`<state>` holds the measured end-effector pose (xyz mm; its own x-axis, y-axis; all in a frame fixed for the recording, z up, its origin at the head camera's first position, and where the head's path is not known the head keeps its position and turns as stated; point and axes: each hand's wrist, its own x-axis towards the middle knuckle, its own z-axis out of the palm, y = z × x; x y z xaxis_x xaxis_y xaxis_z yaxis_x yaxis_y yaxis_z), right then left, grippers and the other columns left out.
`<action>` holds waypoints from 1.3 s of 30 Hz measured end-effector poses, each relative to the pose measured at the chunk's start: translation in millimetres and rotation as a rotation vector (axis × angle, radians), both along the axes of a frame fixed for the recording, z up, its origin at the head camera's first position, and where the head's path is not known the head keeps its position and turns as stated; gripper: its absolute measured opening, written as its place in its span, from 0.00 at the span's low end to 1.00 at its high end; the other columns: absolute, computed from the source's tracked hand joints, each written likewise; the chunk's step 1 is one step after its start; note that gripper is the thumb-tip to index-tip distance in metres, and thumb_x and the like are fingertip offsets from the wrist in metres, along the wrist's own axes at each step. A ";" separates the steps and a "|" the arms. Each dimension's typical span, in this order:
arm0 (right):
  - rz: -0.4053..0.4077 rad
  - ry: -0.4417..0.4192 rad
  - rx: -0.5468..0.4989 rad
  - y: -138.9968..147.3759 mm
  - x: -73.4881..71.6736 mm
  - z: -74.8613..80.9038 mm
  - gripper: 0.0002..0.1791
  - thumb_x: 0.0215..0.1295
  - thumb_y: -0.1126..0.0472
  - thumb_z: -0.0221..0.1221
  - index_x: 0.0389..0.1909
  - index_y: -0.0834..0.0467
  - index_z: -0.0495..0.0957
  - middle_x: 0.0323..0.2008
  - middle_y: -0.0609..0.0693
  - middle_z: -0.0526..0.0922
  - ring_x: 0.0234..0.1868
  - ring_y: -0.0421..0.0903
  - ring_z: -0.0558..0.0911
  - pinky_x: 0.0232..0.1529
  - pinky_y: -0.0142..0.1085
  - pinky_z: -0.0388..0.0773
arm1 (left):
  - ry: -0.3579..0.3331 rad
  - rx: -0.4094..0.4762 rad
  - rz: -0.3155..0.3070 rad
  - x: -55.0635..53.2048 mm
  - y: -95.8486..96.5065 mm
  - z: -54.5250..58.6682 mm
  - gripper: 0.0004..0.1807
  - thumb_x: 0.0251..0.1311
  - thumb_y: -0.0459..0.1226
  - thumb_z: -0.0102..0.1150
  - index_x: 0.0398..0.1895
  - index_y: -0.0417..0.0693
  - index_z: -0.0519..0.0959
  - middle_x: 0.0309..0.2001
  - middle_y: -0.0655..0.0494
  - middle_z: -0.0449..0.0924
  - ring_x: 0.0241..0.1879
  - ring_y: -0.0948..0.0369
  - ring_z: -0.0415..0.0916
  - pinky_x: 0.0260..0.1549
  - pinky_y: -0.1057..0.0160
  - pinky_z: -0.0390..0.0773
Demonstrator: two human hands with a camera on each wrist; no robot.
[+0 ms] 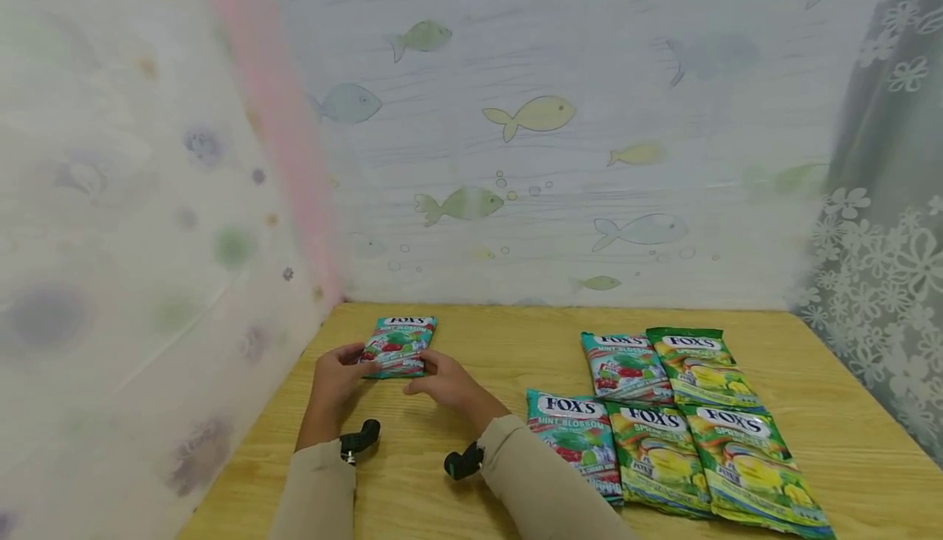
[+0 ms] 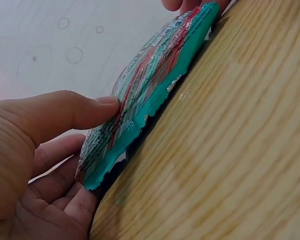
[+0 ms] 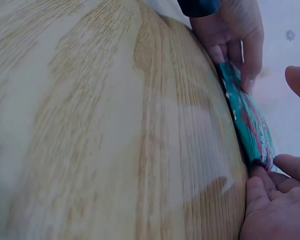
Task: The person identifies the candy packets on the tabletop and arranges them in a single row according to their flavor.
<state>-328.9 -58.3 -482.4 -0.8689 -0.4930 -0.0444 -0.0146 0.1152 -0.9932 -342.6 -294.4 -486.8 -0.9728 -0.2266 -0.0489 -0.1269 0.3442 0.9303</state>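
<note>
A teal and red bag of Fox's Mint Blossom candy (image 1: 401, 344) lies at the far left of the table. My left hand (image 1: 341, 380) grips its left edge; the left wrist view shows the thumb (image 2: 107, 109) pressing on top and fingers under the edge. At the opposite edge is my right hand (image 1: 445, 380), fingers touching the bag. In the right wrist view its thumb (image 3: 299, 82) stands away from the bag, while other fingers (image 3: 260, 187) reach to its lower edge.
On the right of the wooden table (image 1: 486, 335) lie two more Mint Blossom bags (image 1: 575, 438) and three green-yellow Fox's bags (image 1: 659, 458), set close together in two rows. A fish-patterned sheet (image 1: 516, 221) hangs behind the table, and a pale patterned sheet (image 1: 184, 278) runs along its left.
</note>
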 end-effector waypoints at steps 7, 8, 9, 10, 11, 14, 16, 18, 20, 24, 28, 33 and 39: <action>-0.009 0.006 0.013 0.5 0.5 0.2 0.47 0.70 0.57 0.65 0.82 0.62 0.51 0.80 0.59 0.59 0.80 0.57 0.60 0.74 0.53 0.67 | 0.001 0.003 0.000 -0.9 0.5 0.4 0.36 0.63 0.38 0.71 0.73 0.38 0.71 0.72 0.36 0.70 0.72 0.43 0.67 0.70 0.44 0.70; -0.011 0.007 0.016 0.8 0.6 0.2 0.47 0.70 0.57 0.65 0.82 0.62 0.51 0.80 0.59 0.59 0.80 0.57 0.60 0.74 0.53 0.67 | 0.000 0.002 0.002 -1.0 0.9 0.3 0.36 0.63 0.38 0.71 0.73 0.38 0.71 0.72 0.36 0.69 0.72 0.43 0.67 0.70 0.44 0.69; -0.013 0.008 0.021 1.1 0.7 0.1 0.47 0.70 0.57 0.65 0.82 0.62 0.52 0.80 0.59 0.59 0.80 0.57 0.61 0.74 0.53 0.67 | 0.000 0.002 0.002 -1.1 1.3 -0.1 0.36 0.63 0.38 0.71 0.73 0.37 0.71 0.72 0.36 0.69 0.72 0.42 0.66 0.71 0.43 0.69; -0.015 0.010 0.023 1.4 0.9 0.3 0.47 0.70 0.56 0.65 0.82 0.62 0.52 0.80 0.59 0.59 0.80 0.58 0.61 0.74 0.54 0.67 | -0.002 0.004 0.007 -1.2 1.7 0.0 0.36 0.63 0.38 0.71 0.73 0.37 0.71 0.72 0.36 0.69 0.73 0.42 0.66 0.71 0.43 0.68; -0.019 0.014 0.029 1.7 1.4 0.5 0.47 0.69 0.56 0.65 0.82 0.62 0.52 0.80 0.59 0.59 0.80 0.58 0.61 0.74 0.54 0.67 | -0.002 0.007 0.011 -1.4 1.9 0.0 0.36 0.63 0.38 0.72 0.72 0.37 0.71 0.72 0.36 0.69 0.73 0.42 0.65 0.72 0.43 0.68; -0.031 0.028 0.046 2.2 2.9 1.4 0.47 0.69 0.55 0.66 0.82 0.62 0.54 0.80 0.59 0.59 0.80 0.58 0.61 0.74 0.54 0.66 | 0.002 0.013 0.019 -2.1 2.2 -0.5 0.36 0.63 0.37 0.72 0.72 0.37 0.71 0.72 0.36 0.69 0.73 0.41 0.65 0.71 0.43 0.68; -0.036 0.038 0.056 2.6 4.6 2.4 0.46 0.69 0.55 0.66 0.81 0.62 0.54 0.80 0.59 0.59 0.80 0.58 0.61 0.75 0.55 0.66 | 0.006 0.017 0.023 -2.5 2.0 -0.4 0.35 0.63 0.37 0.72 0.72 0.37 0.72 0.72 0.36 0.69 0.73 0.42 0.66 0.71 0.44 0.68; -0.041 0.042 0.062 3.0 6.2 3.8 0.47 0.69 0.54 0.66 0.81 0.62 0.54 0.80 0.59 0.59 0.80 0.58 0.60 0.75 0.55 0.65 | 0.009 0.016 0.022 -2.8 1.5 -0.6 0.35 0.63 0.37 0.72 0.72 0.37 0.72 0.72 0.36 0.69 0.73 0.42 0.66 0.71 0.44 0.69; -0.042 0.042 0.061 3.4 7.7 5.2 0.47 0.69 0.54 0.66 0.81 0.62 0.54 0.80 0.59 0.59 0.80 0.58 0.60 0.75 0.55 0.65 | 0.009 0.024 0.023 -2.5 1.2 -0.7 0.36 0.63 0.38 0.72 0.72 0.37 0.71 0.72 0.36 0.69 0.73 0.42 0.66 0.71 0.45 0.69; -0.034 0.034 0.050 4.1 9.4 6.6 0.47 0.68 0.55 0.66 0.81 0.63 0.53 0.80 0.59 0.58 0.81 0.59 0.60 0.75 0.55 0.65 | 0.014 0.044 0.041 -0.3 1.7 -0.1 0.36 0.63 0.42 0.72 0.72 0.38 0.72 0.72 0.38 0.71 0.72 0.44 0.67 0.71 0.45 0.69; -0.024 0.033 0.045 7.6 10.1 6.6 0.48 0.68 0.54 0.67 0.82 0.63 0.53 0.81 0.59 0.57 0.81 0.59 0.58 0.76 0.55 0.63 | 0.025 0.053 0.053 2.0 4.7 1.9 0.38 0.65 0.46 0.70 0.73 0.39 0.70 0.72 0.40 0.70 0.72 0.45 0.67 0.71 0.45 0.69; -0.006 0.049 0.062 13.1 10.8 8.2 0.50 0.67 0.52 0.68 0.82 0.61 0.52 0.81 0.58 0.56 0.81 0.59 0.58 0.77 0.56 0.61 | 0.033 0.066 0.067 2.8 9.2 7.3 0.41 0.66 0.45 0.69 0.77 0.38 0.64 0.75 0.38 0.65 0.75 0.44 0.63 0.73 0.44 0.67; 0.027 0.122 0.155 28.3 9.3 15.7 0.51 0.66 0.46 0.69 0.83 0.54 0.52 0.82 0.55 0.55 0.82 0.60 0.56 0.75 0.59 0.63 | 0.065 0.062 0.056 1.1 16.7 15.6 0.47 0.66 0.48 0.70 0.80 0.38 0.58 0.78 0.40 0.59 0.77 0.43 0.57 0.74 0.44 0.64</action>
<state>-319.7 -30.0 -466.8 -0.8590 -0.5116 -0.0168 -0.1391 0.2649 -0.9542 -341.5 -277.7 -471.2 -0.9602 -0.2792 -0.0021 -0.0833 0.2794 0.9566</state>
